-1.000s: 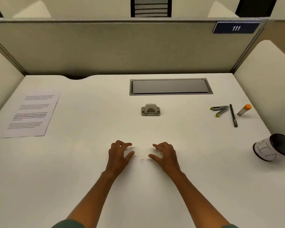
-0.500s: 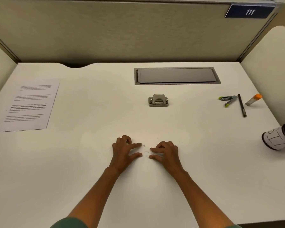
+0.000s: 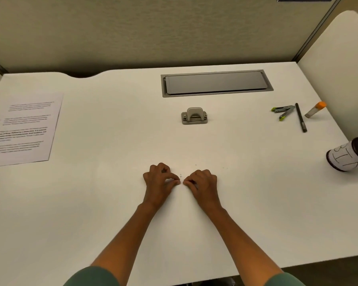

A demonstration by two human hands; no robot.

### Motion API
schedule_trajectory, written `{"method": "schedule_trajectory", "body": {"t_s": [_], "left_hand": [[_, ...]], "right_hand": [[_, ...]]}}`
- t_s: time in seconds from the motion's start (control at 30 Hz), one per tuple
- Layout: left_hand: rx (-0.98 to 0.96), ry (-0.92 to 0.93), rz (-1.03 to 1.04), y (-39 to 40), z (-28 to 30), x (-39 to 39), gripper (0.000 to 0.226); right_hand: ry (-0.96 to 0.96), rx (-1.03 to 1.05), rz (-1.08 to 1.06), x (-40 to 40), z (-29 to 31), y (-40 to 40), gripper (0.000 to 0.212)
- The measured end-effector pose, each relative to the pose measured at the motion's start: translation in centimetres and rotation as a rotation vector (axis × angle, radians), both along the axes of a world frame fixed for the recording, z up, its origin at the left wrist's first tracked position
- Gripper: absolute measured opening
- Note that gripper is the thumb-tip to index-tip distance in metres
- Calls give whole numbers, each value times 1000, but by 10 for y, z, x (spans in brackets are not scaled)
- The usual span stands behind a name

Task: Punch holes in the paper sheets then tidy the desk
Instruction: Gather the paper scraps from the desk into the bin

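Observation:
My left hand (image 3: 159, 180) and my right hand (image 3: 202, 183) rest on the white desk (image 3: 91, 203) near its middle. Their fingers are curled in and the fingertips almost meet. A few tiny paper specks (image 3: 180, 176) lie between the fingertips; whether any are pinched is too small to tell. The small grey hole punch (image 3: 194, 116) stands further back, apart from both hands. The printed paper sheets (image 3: 25, 129) lie flat at the far left.
A grey cable hatch (image 3: 216, 83) is set into the desk at the back. At the right lie a green-tipped stapler (image 3: 282, 111), a black pen (image 3: 301, 120) and an orange-capped glue stick (image 3: 315, 110). A white cup (image 3: 347, 156) lies on its side at the right edge.
Both hands have drawn together and their fingers have curled in around the specks. The camera has tilted down and moved closer to the desk.

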State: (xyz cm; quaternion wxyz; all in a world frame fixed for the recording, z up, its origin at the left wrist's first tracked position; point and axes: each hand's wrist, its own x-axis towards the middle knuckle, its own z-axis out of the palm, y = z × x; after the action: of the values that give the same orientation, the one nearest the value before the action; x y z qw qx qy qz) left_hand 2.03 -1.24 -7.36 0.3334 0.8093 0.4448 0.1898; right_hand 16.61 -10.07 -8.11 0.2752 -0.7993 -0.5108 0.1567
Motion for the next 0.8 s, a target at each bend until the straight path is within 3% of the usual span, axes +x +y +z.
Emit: {"method": "schedule_trajectory", "body": {"t_s": [0.4, 0.5, 0.67, 0.8], "left_hand": [[-84, -57, 70, 3, 2, -7, 10], [-50, -30, 71, 4, 0, -17, 7], [4, 22, 25, 2, -3, -29, 22], [31, 15, 29, 1, -1, -25, 15]], "right_hand": [[72, -7, 4, 4, 6, 16, 10], [17, -35, 55, 4, 5, 22, 14], [19, -23, 131, 7, 3, 22, 15], [45, 11, 166, 10, 0, 15, 13]]}}
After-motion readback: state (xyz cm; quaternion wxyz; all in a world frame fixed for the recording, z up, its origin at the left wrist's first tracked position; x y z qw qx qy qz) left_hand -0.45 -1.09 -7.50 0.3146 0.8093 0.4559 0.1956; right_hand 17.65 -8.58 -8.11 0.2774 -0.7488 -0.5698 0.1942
